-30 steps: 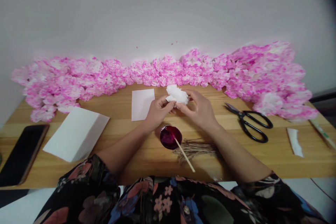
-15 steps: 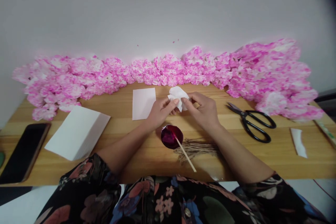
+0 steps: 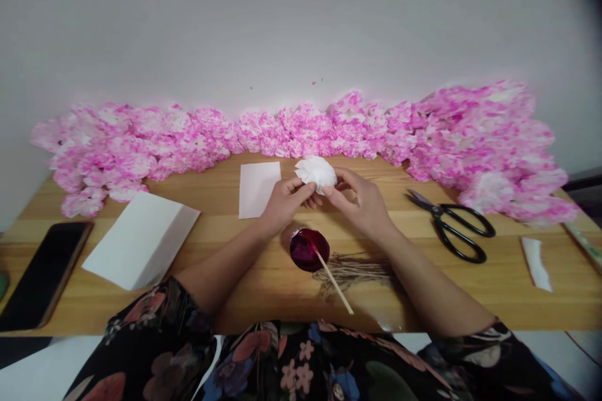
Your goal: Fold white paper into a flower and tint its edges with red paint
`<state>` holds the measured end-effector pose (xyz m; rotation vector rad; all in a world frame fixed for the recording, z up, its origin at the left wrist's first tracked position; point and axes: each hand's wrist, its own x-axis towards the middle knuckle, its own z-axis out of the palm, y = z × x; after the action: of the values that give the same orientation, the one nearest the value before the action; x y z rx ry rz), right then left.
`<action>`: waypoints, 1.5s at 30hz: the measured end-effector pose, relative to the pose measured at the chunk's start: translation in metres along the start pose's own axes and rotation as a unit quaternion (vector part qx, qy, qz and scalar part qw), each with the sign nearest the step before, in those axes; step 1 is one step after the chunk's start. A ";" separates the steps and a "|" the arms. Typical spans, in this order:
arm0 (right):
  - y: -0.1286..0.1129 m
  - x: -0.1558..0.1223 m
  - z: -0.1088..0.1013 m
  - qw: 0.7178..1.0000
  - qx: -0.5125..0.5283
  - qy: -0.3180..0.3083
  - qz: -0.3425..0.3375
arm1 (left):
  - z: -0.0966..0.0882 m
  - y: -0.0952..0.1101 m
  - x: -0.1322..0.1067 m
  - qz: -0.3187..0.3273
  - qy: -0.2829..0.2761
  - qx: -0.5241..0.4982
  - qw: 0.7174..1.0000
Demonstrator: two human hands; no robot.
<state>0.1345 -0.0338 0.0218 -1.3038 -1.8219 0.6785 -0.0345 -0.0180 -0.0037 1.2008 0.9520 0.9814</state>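
Note:
A white paper flower (image 3: 316, 171) with ruffled edges is held between both hands over the middle of the table. My left hand (image 3: 288, 202) pinches its lower left side with thumb and fingers. On the right side, the thumb and fingers of my right hand (image 3: 358, 200) grip it too. Just below the hands sits a small round dish of dark magenta liquid (image 3: 308, 250), with a thin wooden stick (image 3: 336, 285) resting in it. A bundle of brown twine pieces (image 3: 360, 270) lies beside the dish, partly behind my right forearm.
Pink and white paper flowers (image 3: 301, 131) line the table's back edge. White paper sheets (image 3: 258, 189), a larger white paper stack (image 3: 141, 238) and a phone (image 3: 44, 276) lie left. Black-handled scissors (image 3: 451, 222) and a white paper strip (image 3: 536, 264) are on the right.
The paper flower has turned in my hands and now shows a rounder, fuller side. Both hands stay in nearly the same place, still gripping it. The whole view has shifted slightly.

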 end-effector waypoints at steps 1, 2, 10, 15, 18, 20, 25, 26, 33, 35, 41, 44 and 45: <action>0.001 0.000 0.001 1.000 -0.006 0.010 0.007 | 0.000 0.000 0.000 -0.001 -0.005 0.004 1.000; 0.002 0.000 0.001 1.000 0.000 0.020 0.018 | 0.000 0.001 0.000 -0.001 -0.009 0.008 1.000; 0.023 0.007 0.002 0.899 0.369 0.000 0.234 | -0.004 0.001 -0.001 0.075 0.011 -0.101 0.992; 0.026 0.010 0.002 0.841 0.457 0.000 0.289 | -0.004 0.006 -0.005 0.191 0.149 0.055 0.969; 0.024 0.009 0.001 0.835 0.469 -0.008 0.289 | -0.005 0.005 -0.002 0.221 0.187 0.132 0.948; 0.022 0.008 0.000 0.833 0.472 -0.018 0.289 | -0.004 0.002 0.001 0.200 0.158 0.125 0.959; 0.020 0.007 0.000 0.843 0.462 -0.049 0.271 | -0.002 -0.005 0.005 0.092 0.045 0.052 0.993; 0.020 0.007 0.001 0.847 0.457 -0.054 0.265 | -0.001 -0.005 0.004 0.066 0.034 0.039 0.997; 0.023 0.008 0.000 0.884 0.414 -0.014 0.216 | 0.001 -0.001 0.004 0.001 0.046 -0.075 0.996; 0.021 0.008 -0.003 0.898 0.393 -0.013 0.199 | 0.000 -0.002 0.004 0.000 0.046 -0.089 0.995; 0.015 0.008 -0.005 0.919 0.355 -0.076 0.151 | -0.001 -0.004 0.004 0.007 0.035 -0.082 0.996; 0.016 0.007 -0.003 0.915 0.361 -0.094 0.154 | -0.001 -0.004 0.003 0.011 0.013 -0.054 0.998; 0.017 0.007 -0.002 0.913 0.363 -0.092 0.165 | -0.002 -0.005 0.003 0.012 0.004 -0.051 0.999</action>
<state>0.1441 -0.0213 0.0120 -1.0472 -1.2682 1.5334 -0.0348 -0.0155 -0.0090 1.1253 0.8864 1.0419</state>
